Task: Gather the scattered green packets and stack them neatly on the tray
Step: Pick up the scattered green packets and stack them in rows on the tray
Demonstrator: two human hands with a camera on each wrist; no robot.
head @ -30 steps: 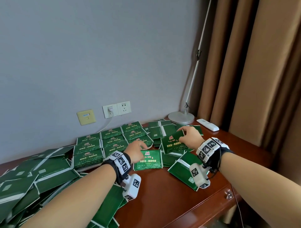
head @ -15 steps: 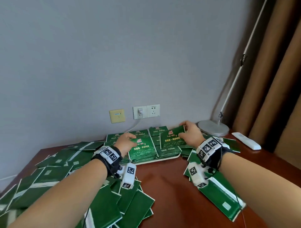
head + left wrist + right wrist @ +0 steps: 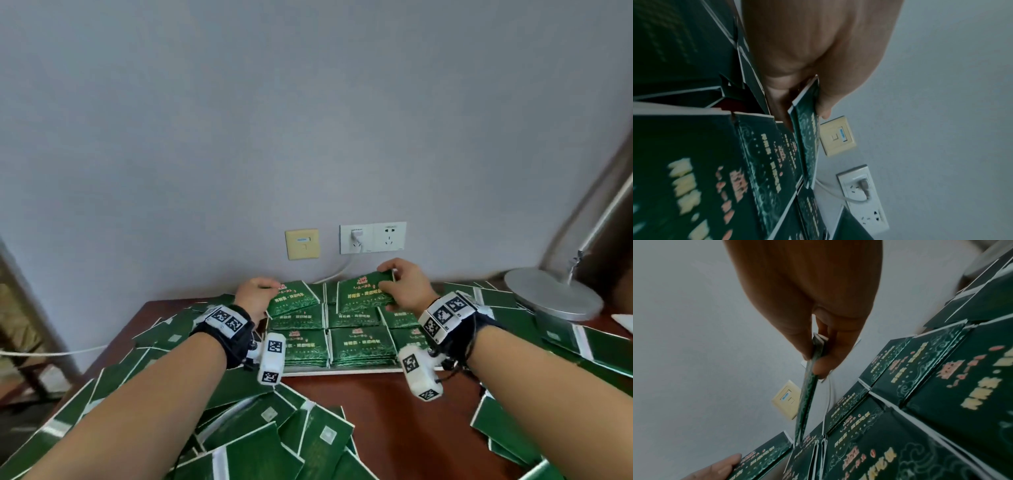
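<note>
1. Table: reddish-brown wood, set against the far wall. Loose green packets lie scattered over its near-left, left and right areas, most of them plain back up.
2. Tray: white, at the table's far middle. Stacked packets fill it in neat rows, printed faces up, long axes running left to right.
3. Left packet: held over the tray's far-left stack, long axis left to right, far edge raised, printed face toward the viewer.
4. Right packet: held over the far-middle stack, same orientation, tilted steeply.
5. Left hand: reaches forward, palm down, pinching the left packet's left edge. The left wrist view shows thumb and fingers closed on that edge, which the head view hides.
6. Right hand: reaches forward, gripping the right packet's right end. The right wrist view shows the packet edge-on and its lower corner at the stacks; whether it touches them, I cannot tell.
7. Wall sockets sit above the tray; a lamp base stands far right.
</note>
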